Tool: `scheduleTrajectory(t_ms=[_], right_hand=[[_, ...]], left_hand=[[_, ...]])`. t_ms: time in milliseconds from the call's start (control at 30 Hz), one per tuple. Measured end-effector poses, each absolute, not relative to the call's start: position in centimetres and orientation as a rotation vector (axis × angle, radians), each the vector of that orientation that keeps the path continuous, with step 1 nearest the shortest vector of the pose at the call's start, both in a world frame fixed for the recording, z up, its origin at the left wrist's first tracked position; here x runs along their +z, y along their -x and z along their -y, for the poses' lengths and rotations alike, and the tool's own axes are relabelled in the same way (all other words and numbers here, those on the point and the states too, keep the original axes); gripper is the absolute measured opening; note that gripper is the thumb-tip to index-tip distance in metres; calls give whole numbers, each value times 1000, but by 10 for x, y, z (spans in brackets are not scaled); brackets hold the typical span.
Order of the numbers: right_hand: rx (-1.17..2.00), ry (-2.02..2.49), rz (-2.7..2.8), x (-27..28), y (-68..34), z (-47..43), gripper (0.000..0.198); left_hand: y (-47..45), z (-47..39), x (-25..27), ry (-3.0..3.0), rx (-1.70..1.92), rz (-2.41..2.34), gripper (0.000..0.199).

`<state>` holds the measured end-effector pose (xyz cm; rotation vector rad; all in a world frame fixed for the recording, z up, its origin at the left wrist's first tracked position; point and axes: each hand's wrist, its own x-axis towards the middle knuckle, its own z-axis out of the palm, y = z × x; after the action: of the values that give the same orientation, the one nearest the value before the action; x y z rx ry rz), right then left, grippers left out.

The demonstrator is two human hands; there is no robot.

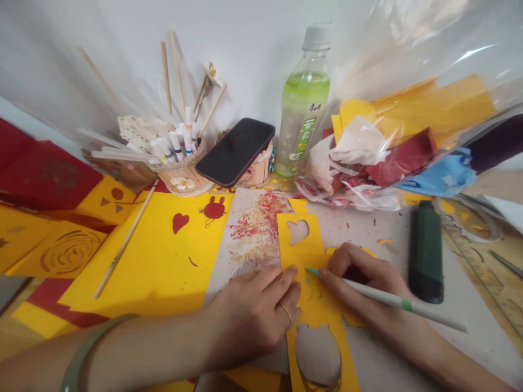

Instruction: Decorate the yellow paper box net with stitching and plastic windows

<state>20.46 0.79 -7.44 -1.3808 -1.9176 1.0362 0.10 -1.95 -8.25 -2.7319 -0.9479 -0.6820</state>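
Note:
My right hand is closed around a white marker pen with a green tip and a green band. The tip meets a strip of yellow paper, where faint green marks show. My left hand, a ring on one finger, presses its bent fingers onto the strip's left edge and holds it down. A small rounded cutout opens near the strip's top, and a larger oval one with pointed corners near its bottom. Left of the hands, a yellow sheet carries a red paper heart and a red rabbit shape.
A thin wooden stick crosses the yellow sheet. Behind stand a pot of markers, a black phone resting on another pot, and a green drink bottle. Right are a plastic bag of paper scraps and a dark green bottle.

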Motion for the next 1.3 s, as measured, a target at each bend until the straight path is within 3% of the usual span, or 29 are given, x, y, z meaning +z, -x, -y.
scheduleTrajectory(t_ms=[1300], right_hand=[[1089, 1382, 1890, -75, -202, -7, 25]], left_hand=[[-1, 19, -82, 2731, -680, 952, 22]])
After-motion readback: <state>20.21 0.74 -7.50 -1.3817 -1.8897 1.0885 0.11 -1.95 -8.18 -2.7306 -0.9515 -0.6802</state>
